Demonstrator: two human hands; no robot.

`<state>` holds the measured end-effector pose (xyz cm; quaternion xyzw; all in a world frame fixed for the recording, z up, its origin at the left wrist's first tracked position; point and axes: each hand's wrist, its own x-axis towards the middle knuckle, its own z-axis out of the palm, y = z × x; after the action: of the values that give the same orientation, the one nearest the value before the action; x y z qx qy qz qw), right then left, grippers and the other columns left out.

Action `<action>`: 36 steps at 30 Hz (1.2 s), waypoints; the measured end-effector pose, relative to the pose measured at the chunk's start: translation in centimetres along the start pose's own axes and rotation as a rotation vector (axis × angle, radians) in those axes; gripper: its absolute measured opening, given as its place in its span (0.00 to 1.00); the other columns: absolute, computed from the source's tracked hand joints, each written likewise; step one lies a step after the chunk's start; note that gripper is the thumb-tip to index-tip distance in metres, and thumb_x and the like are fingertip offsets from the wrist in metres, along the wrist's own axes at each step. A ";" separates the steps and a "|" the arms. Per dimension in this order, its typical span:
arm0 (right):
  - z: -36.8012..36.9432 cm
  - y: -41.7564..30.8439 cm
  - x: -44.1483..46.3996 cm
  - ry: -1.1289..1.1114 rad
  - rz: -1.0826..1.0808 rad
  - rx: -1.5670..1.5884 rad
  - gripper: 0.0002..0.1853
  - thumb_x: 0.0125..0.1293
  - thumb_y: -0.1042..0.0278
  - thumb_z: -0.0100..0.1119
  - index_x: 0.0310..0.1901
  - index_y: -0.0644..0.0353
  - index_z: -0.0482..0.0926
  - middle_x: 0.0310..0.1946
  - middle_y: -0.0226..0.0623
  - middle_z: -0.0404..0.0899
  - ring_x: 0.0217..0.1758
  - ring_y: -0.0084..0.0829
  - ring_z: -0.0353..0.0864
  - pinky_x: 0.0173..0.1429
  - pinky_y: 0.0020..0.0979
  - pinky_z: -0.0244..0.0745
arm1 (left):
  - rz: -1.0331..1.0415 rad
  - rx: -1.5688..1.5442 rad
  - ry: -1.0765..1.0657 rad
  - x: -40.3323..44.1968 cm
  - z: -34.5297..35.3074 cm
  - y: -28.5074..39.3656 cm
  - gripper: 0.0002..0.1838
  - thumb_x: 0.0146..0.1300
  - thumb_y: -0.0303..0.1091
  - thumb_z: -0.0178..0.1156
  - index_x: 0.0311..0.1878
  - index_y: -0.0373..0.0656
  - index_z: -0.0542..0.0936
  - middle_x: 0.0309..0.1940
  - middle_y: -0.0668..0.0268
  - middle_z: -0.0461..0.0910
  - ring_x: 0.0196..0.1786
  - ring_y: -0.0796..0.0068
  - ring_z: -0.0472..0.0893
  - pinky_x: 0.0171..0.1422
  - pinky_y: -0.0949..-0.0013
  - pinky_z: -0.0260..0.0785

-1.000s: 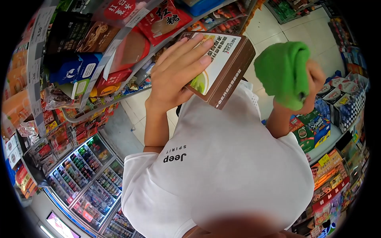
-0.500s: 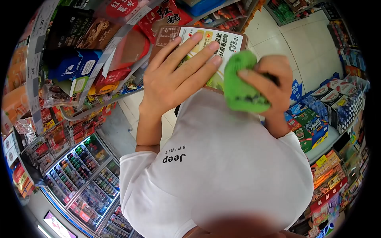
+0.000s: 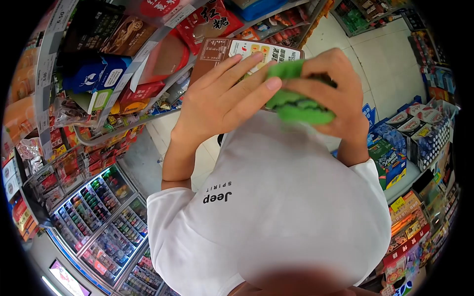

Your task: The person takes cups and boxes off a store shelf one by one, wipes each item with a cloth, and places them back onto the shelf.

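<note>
A brown and white Nescafé box [image 3: 270,51] is in front of my chest, its printed face partly covered by both hands. My left hand [image 3: 217,98] lies flat across this face, fingers stretched out and slightly apart. Bunched in my right hand [image 3: 340,93] is a green cloth [image 3: 303,114], which overlaps the right part of the box and comes close to my left fingertips. The cloth and right fingers are a little blurred. The lower part of the box is hidden behind the hands and cloth.
Shelving with a red bag [image 3: 210,22], a blue package [image 3: 94,74] and price strips stands close on the left. Lit drink coolers [image 3: 98,217] are at the lower left. On the right, a counter [image 3: 402,185] carries boxes and bottles. Floor tiles [image 3: 340,44] show ahead.
My right hand has swept left with the green cloth, across the box towards my left fingers. The box has shifted slightly left and down; my left hand stays flat on it.
</note>
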<state>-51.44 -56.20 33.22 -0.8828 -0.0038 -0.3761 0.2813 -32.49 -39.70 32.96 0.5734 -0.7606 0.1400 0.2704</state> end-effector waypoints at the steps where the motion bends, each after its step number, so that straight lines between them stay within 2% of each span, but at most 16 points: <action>1: 0.4 1.1 0.3 0.035 0.041 -0.063 0.18 0.43 0.67 0.76 0.40 0.52 0.89 0.37 0.29 0.79 0.38 0.34 0.77 0.37 0.33 0.73 | 0.008 0.023 0.013 0.0 0.0 0.1 0.26 0.63 0.32 0.66 0.66 0.49 0.78 0.56 0.64 0.87 0.59 0.60 0.86 0.64 0.56 0.80; 3: 0.1 1.5 0.5 0.013 0.104 -0.095 0.15 0.45 0.67 0.76 0.38 0.52 0.89 0.36 0.28 0.79 0.38 0.34 0.78 0.38 0.33 0.73 | -0.003 -0.026 -0.002 -0.1 0.2 0.1 0.26 0.63 0.31 0.66 0.66 0.49 0.79 0.53 0.65 0.87 0.58 0.60 0.86 0.63 0.56 0.81; 7: -1.0 0.3 0.5 -0.227 0.020 0.219 0.17 0.48 0.72 0.74 0.43 0.54 0.89 0.40 0.29 0.80 0.40 0.36 0.79 0.39 0.35 0.75 | 0.025 -0.055 -0.009 -0.4 0.3 0.2 0.28 0.61 0.29 0.66 0.67 0.50 0.79 0.52 0.63 0.87 0.59 0.60 0.86 0.63 0.56 0.81; 10: -0.2 2.3 0.3 -0.083 0.189 -0.151 0.16 0.47 0.71 0.75 0.42 0.55 0.89 0.41 0.29 0.79 0.40 0.38 0.79 0.41 0.35 0.76 | -0.002 -0.038 -0.118 -0.7 0.1 0.0 0.31 0.56 0.26 0.68 0.67 0.48 0.79 0.59 0.60 0.85 0.62 0.57 0.84 0.65 0.56 0.80; 11: -0.3 3.3 -0.1 -0.046 0.204 -0.262 0.20 0.47 0.74 0.75 0.46 0.55 0.90 0.42 0.32 0.78 0.41 0.37 0.80 0.44 0.33 0.77 | -0.100 -0.175 -0.091 -1.0 0.4 0.1 0.32 0.56 0.25 0.69 0.68 0.47 0.78 0.62 0.59 0.84 0.63 0.56 0.83 0.66 0.56 0.79; 15: 0.8 2.5 -1.6 0.504 0.285 -0.102 0.25 0.50 0.85 0.67 0.54 0.67 0.87 0.49 0.41 0.79 0.50 0.34 0.81 0.54 0.32 0.77 | -0.501 -0.653 0.084 -3.1 2.5 1.2 0.37 0.58 0.23 0.72 0.72 0.43 0.72 0.73 0.56 0.75 0.66 0.53 0.81 0.70 0.59 0.74; 18: 1.8 0.5 -1.1 0.444 0.189 -0.117 0.25 0.50 0.85 0.68 0.54 0.68 0.87 0.49 0.41 0.78 0.50 0.34 0.80 0.54 0.32 0.77 | -0.670 -0.798 0.143 -4.3 4.4 2.1 0.39 0.62 0.25 0.72 0.75 0.40 0.66 0.74 0.54 0.72 0.67 0.58 0.80 0.69 0.62 0.72; 20: 2.8 0.3 -0.5 0.190 0.157 -0.079 0.27 0.48 0.82 0.71 0.55 0.61 0.88 0.46 0.39 0.77 0.46 0.35 0.78 0.47 0.30 0.76 | -0.788 -0.834 0.143 -4.8 5.1 2.8 0.40 0.61 0.26 0.73 0.75 0.39 0.65 0.71 0.53 0.74 0.66 0.59 0.80 0.67 0.62 0.72; 21: 3.5 0.2 -0.2 0.172 0.115 -0.077 0.26 0.46 0.78 0.74 0.53 0.57 0.89 0.45 0.36 0.78 0.45 0.36 0.77 0.45 0.31 0.76 | -0.838 -0.908 0.164 -4.6 5.1 3.1 0.40 0.63 0.28 0.73 0.75 0.40 0.65 0.66 0.53 0.76 0.64 0.60 0.81 0.65 0.63 0.73; 22: 4.0 0.0 0.0 0.156 0.073 -0.075 0.26 0.45 0.75 0.76 0.51 0.54 0.90 0.44 0.33 0.79 0.43 0.37 0.77 0.43 0.33 0.75 | -0.817 -0.876 0.124 -4.7 4.9 3.1 0.39 0.63 0.27 0.73 0.75 0.41 0.65 0.66 0.52 0.77 0.64 0.60 0.82 0.65 0.62 0.73; 24: 3.4 0.4 0.6 0.099 0.074 -0.012 0.24 0.45 0.74 0.76 0.50 0.54 0.90 0.44 0.32 0.79 0.43 0.37 0.77 0.43 0.34 0.74 | -0.769 -0.803 0.050 -4.9 4.1 2.7 0.39 0.63 0.27 0.72 0.75 0.43 0.66 0.65 0.51 0.78 0.63 0.60 0.82 0.65 0.62 0.73; 25: 3.1 0.5 0.6 0.068 0.080 0.021 0.24 0.46 0.74 0.76 0.50 0.54 0.90 0.43 0.32 0.79 0.43 0.37 0.76 0.44 0.34 0.74 | -0.790 -0.762 0.040 -4.4 3.7 3.1 0.38 0.62 0.26 0.71 0.75 0.44 0.67 0.62 0.50 0.80 0.61 0.55 0.84 0.63 0.61 0.75; 28: 3.6 1.5 0.8 0.058 0.109 -0.069 0.24 0.47 0.73 0.76 0.50 0.54 0.89 0.43 0.32 0.79 0.43 0.36 0.76 0.45 0.36 0.74 | -0.812 -0.698 -0.009 -4.1 3.2 2.9 0.38 0.61 0.25 0.71 0.74 0.44 0.68 0.61 0.48 0.81 0.60 0.48 0.85 0.61 0.59 0.77; 31: 3.3 -0.3 0.6 -0.011 0.005 0.131 0.25 0.47 0.73 0.76 0.52 0.54 0.89 0.44 0.33 0.80 0.44 0.37 0.76 0.47 0.36 0.74 | -0.726 -0.649 0.018 -4.8 3.1 2.3 0.37 0.60 0.24 0.71 0.73 0.44 0.69 0.60 0.47 0.81 0.58 0.44 0.85 0.59 0.58 0.78; 34: 4.4 1.3 0.4 0.069 0.168 0.029 0.27 0.48 0.74 0.75 0.54 0.54 0.89 0.45 0.33 0.79 0.45 0.38 0.76 0.47 0.36 0.73 | -0.813 -0.656 -0.008 -4.6 3.1 2.2 0.39 0.58 0.23 0.71 0.74 0.45 0.69 0.61 0.48 0.81 0.59 0.44 0.84 0.59 0.57 0.78; 36: 4.6 1.3 0.2 0.048 0.136 0.065 0.27 0.48 0.74 0.75 0.55 0.54 0.88 0.46 0.33 0.79 0.46 0.38 0.76 0.47 0.36 0.73 | -0.802 -0.674 0.028 -4.4 3.1 1.9 0.39 0.58 0.22 0.70 0.74 0.46 0.69 0.61 0.49 0.81 0.60 0.44 0.84 0.60 0.56 0.78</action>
<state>-47.95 -55.10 30.15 -0.8621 0.0505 -0.3770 0.3348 -34.24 -37.21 28.07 0.6990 -0.4803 -0.2193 0.4824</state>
